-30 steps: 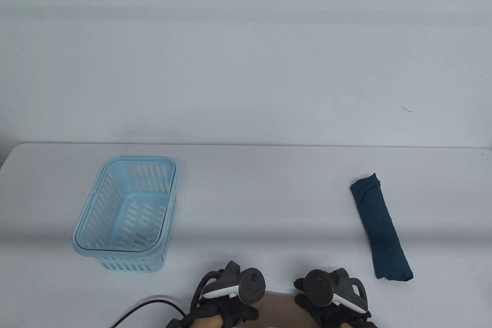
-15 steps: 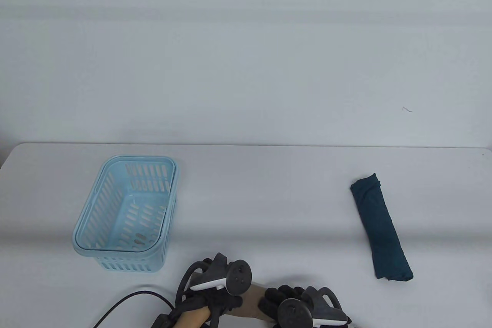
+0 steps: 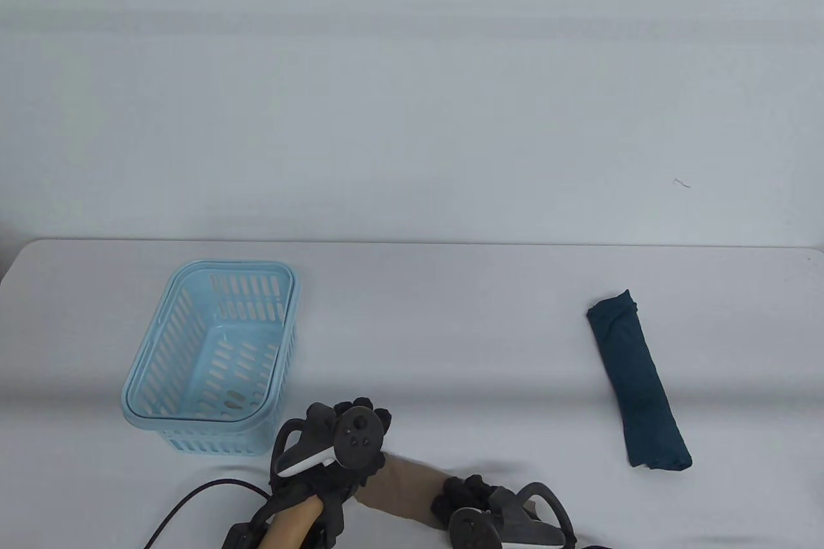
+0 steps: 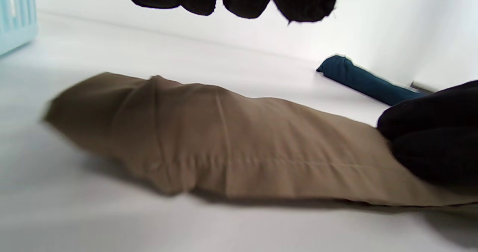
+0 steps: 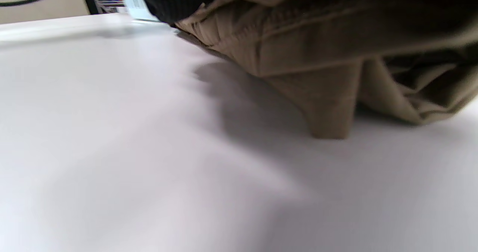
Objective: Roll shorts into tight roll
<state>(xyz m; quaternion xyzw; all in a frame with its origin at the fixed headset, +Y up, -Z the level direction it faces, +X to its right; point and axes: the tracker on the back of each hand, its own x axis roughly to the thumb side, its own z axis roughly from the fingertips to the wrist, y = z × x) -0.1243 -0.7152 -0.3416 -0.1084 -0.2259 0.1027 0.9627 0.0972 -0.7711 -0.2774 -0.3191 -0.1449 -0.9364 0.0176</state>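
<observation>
Shorts, tan and rolled, are gripped at one end by the right hand; left hand is lifted, fingers relaxed. Tightening is judged next.

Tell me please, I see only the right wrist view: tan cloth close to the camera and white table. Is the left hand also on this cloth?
Observer: No. In the left wrist view the left hand's fingers hang above the tan shorts, apart from them.
Operator: Which part does the right hand hold?
Observer: The right hand holds the right end of the tan shorts, which lie as one long roll on the table.
Operator: Is something else near them?
Observer: A dark teal roll of cloth lies apart, farther to the right.
</observation>
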